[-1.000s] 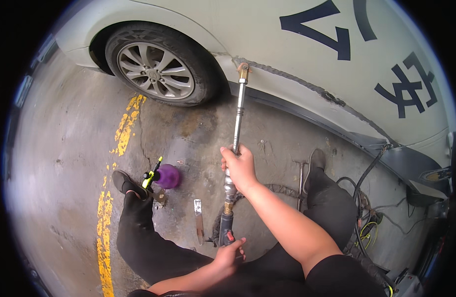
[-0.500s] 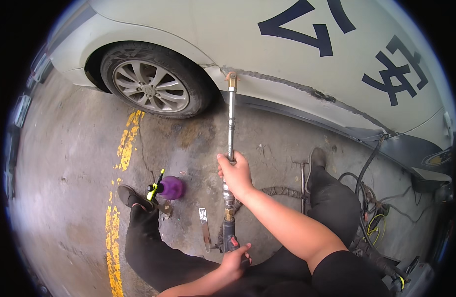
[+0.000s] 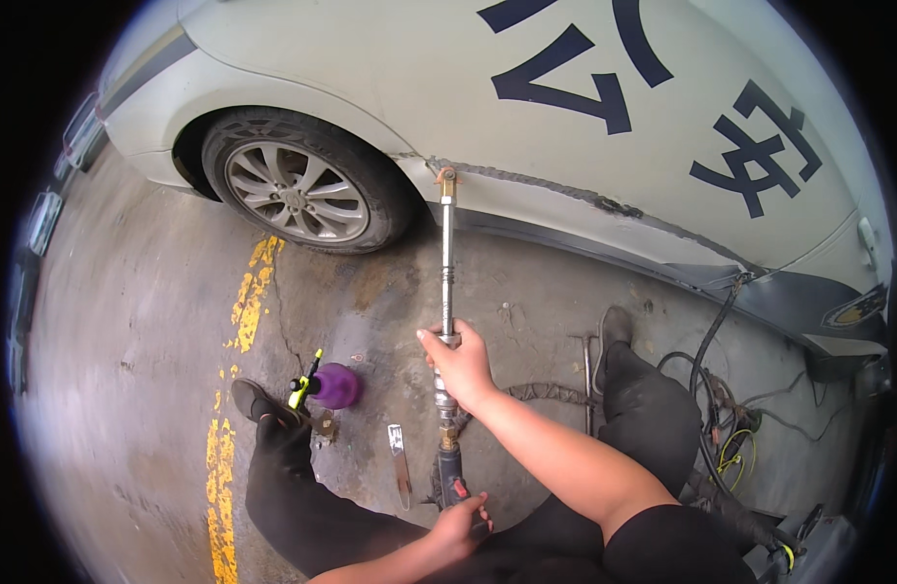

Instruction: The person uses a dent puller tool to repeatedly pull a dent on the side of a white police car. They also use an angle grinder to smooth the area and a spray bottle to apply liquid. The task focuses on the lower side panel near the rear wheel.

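A slide-hammer dent puller [image 3: 447,263] reaches from my lap to the side of a white car [image 3: 390,73]. Its hooked copper-coloured tip meets the creased, scraped strip [image 3: 536,183] along the door's lower edge, just behind the wheel. My right hand [image 3: 465,370] is wrapped round the thicker metal part midway along the shaft. Lower down, my left hand [image 3: 458,526] grips the black pistol handle [image 3: 450,467], thumb close to its red trigger. Part of the handle is hidden by that hand. A dark wrapped cable [image 3: 546,392] runs off behind the tool to the right.
A purple spray bottle [image 3: 337,386] stands by my left foot. A flat metal scraper [image 3: 399,462] lies between my legs. Near my right foot is a T-shaped metal bar [image 3: 588,380]. Black cables [image 3: 701,380] hang from the car's sill beside a tangle of wires [image 3: 735,453].
The car and floor sit slightly lower in view as my head has shifted. Both hands keep their grip, and the puller's tip stays on the creased strip.
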The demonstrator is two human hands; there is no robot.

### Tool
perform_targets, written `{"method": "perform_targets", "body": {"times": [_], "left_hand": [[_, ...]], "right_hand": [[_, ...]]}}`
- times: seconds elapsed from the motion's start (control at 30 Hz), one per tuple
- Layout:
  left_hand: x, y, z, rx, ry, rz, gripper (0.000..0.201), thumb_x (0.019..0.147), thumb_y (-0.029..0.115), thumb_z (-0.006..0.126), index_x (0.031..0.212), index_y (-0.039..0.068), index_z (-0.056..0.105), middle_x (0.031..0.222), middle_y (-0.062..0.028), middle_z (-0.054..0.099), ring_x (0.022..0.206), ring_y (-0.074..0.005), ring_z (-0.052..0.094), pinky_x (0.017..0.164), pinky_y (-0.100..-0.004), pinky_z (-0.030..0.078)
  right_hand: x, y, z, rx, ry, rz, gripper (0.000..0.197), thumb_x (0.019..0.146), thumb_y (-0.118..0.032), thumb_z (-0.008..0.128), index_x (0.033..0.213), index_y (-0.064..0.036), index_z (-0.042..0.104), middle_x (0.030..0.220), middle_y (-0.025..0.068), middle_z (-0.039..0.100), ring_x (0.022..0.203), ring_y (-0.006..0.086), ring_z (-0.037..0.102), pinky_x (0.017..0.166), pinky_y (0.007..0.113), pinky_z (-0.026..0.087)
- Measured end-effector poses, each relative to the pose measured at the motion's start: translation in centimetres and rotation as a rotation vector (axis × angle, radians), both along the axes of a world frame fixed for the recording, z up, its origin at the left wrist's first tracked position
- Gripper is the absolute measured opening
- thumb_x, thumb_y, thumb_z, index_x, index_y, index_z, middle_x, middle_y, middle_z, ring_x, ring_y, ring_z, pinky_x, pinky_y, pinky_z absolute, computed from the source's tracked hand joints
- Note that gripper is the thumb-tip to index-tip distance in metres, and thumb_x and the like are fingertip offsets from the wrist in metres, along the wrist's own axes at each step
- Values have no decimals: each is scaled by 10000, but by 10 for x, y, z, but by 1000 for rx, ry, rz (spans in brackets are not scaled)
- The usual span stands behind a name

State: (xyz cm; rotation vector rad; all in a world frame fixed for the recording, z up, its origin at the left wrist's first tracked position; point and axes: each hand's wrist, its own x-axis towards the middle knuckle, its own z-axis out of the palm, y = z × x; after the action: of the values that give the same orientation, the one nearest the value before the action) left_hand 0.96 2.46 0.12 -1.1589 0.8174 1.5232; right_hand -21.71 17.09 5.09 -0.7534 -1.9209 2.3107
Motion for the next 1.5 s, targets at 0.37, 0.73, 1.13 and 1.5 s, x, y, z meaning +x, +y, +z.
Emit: {"method": "perform_targets", "body": {"times": [0.37,0.73,1.13,1.5], "left_hand": [[-7,19,-4,-6,49,-29,141,1008,139,710,913,111,611,733,-10,575,696,-165,562,658,-324,531],[-8,11,0,6,-12,-4,197,1010,145,717,856,111,599,713,-30,598,662,-203,596,646,-351,548],[9,8,-53,-87,-64,106,196,989,111,701,832,87,587,706,-53,594,633,-231,596,631,-384,558],[-18,12,-35,-124,-30,85,177,956,126,730,832,87,610,703,-35,576,633,-197,580,618,-359,525]], "right_hand": [[-54,31,-20,164,219,-14,364,907,-366,848,940,-91,610,708,-69,522,599,159,533,624,363,507],[-90,73,-22,-1038,19,677,492,1108,-438,579,723,-232,353,587,-109,246,478,50,195,458,260,232],[-94,25,-30,-805,-36,476,520,1092,-524,591,737,-212,374,619,-101,272,482,31,217,438,232,198],[-100,32,-27,-801,44,329,527,1106,-649,435,901,-165,469,670,-87,321,519,19,245,447,206,222]]}}
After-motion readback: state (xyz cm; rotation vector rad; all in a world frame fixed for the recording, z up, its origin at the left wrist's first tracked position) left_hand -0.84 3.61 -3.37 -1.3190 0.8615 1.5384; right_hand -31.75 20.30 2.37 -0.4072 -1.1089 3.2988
